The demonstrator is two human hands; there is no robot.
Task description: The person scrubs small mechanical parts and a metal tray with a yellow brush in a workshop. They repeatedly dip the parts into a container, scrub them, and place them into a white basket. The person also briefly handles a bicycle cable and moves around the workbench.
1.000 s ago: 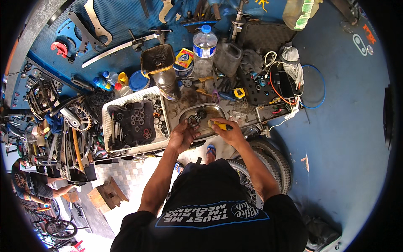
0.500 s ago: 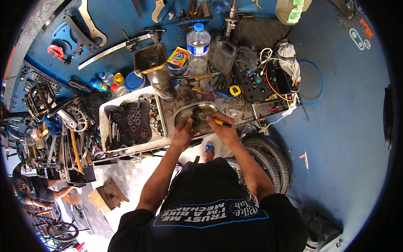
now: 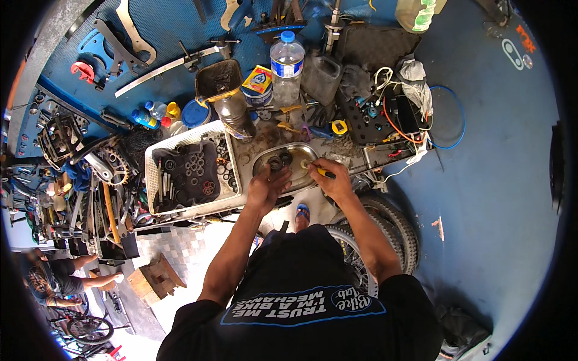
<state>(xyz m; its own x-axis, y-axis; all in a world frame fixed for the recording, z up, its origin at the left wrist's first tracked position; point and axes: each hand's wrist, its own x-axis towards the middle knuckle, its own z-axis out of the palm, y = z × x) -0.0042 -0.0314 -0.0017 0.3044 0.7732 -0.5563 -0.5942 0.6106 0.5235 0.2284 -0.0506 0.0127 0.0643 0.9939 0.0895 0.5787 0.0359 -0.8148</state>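
Note:
An oval metal tray (image 3: 311, 145) sits near the front edge of the workbench, with dark ring-shaped parts (image 3: 276, 162) lying in its left half. Over the tray's near left rim is my left hand (image 3: 267, 188). Its fingers stretch out beside the rings and hold nothing that I can see. My right hand (image 3: 332, 182) is at the tray's right side, closed round a tool with a yellow-and-black handle (image 3: 326, 173). A pale tip of the tool points into the tray; its exact kind is too small to make out.
Left of the tray stands a white plastic basket (image 3: 150, 180) of small metal parts. Behind are a clear bottle (image 3: 286, 78), a cut-open container (image 3: 218, 81) and a yellow tape measure (image 3: 339, 127). Bicycle tyres (image 3: 394, 231) stand below at right. Another person (image 3: 57, 280) is at far left.
My left fingers have opened out and come off the dark ring parts. My right hand has shifted slightly right with the yellow-and-black tool, away from the rings.

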